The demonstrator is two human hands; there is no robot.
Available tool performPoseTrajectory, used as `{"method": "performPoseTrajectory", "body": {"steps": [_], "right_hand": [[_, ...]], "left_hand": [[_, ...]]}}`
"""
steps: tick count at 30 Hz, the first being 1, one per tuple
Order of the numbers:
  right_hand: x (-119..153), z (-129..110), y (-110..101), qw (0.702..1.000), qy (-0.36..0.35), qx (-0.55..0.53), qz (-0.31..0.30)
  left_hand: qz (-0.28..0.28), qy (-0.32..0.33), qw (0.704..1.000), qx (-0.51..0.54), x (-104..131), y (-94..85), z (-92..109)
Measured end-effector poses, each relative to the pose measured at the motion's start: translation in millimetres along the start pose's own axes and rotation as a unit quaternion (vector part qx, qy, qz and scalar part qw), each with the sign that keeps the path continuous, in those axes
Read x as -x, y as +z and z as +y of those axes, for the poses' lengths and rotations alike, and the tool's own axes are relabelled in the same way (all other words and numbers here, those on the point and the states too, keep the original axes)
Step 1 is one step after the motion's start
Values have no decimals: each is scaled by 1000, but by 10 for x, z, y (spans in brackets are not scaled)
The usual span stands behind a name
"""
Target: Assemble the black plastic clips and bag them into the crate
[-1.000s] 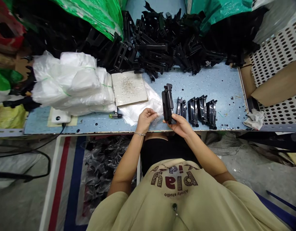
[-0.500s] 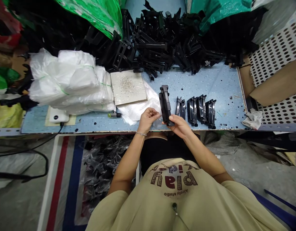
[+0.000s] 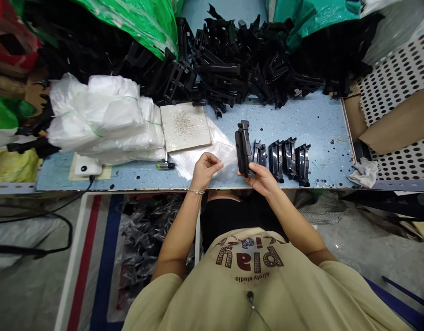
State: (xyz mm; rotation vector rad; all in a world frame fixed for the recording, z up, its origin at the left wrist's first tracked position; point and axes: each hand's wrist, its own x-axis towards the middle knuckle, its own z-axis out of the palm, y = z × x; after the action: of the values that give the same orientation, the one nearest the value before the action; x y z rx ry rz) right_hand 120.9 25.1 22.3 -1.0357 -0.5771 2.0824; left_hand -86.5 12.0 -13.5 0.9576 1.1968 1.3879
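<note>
The blue speckled desk (image 3: 322,115) is covered along its far side by a heap of black plastic parts (image 3: 228,76). Bundled bags (image 3: 101,117) are stacked at the left, with a square board (image 3: 187,131) set beside them. Four black parts (image 3: 290,158) are lined up at the right. By the right hand (image 3: 265,180), a long black part (image 3: 244,149) is gripped at its near end, its length extending beyond the fingers (image 3: 256,168), just left of that row. The left hand (image 3: 204,171) is held nearby, apart from the part, thumb and forefinger brought together; whether film is pinched there cannot be told.
</note>
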Motion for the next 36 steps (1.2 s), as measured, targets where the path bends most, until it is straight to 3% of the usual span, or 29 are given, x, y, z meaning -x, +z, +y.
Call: {"method": "performPoseTrajectory", "body": {"steps": [2, 5, 7, 10, 16, 19, 22, 25, 27, 29, 32, 34, 36], "right_hand": [[-16, -11, -28, 1000, 1, 5, 4], [-23, -41, -43, 1000, -3, 24, 2], [23, -86, -64, 999, -21, 32, 20], [236, -169, -138, 999, -23, 35, 19], [755, -38, -261, 977, 168, -26, -129], [741, 114, -310, 966, 216, -63, -126], [589, 176, -329, 962, 230, -76, -125], [415, 144, -274, 973, 192, -54, -113], [337, 112, -208, 990, 128, -5, -65], [322, 104, -134, 992, 52, 116, -3], [442, 147, -36, 937, -50, 342, 47], [582, 169, 4, 914, -82, 398, -3], [708, 143, 12, 912, -68, 383, -131]], "left_hand": [[-35, 51, 991, -122, 37, -50, 59], [-74, 112, 936, -325, 110, -88, 152], [-77, 125, 908, -392, 153, -83, 201], [-68, 133, 907, -393, 203, -22, 237], [-62, 140, 951, -269, 256, 163, 89], [-46, 113, 964, -237, 283, 155, -8], [-55, 124, 954, -267, 375, 148, -10], [-124, 211, 916, -318, 547, 244, 69], [-187, 259, 892, -319, 667, 351, 126], [-226, 270, 884, -309, 751, 459, 176], [-237, 252, 885, -312, 802, 542, 273], [-224, 238, 892, -312, 854, 490, 394], [-185, 217, 907, -310, 1004, 323, 575]]}}
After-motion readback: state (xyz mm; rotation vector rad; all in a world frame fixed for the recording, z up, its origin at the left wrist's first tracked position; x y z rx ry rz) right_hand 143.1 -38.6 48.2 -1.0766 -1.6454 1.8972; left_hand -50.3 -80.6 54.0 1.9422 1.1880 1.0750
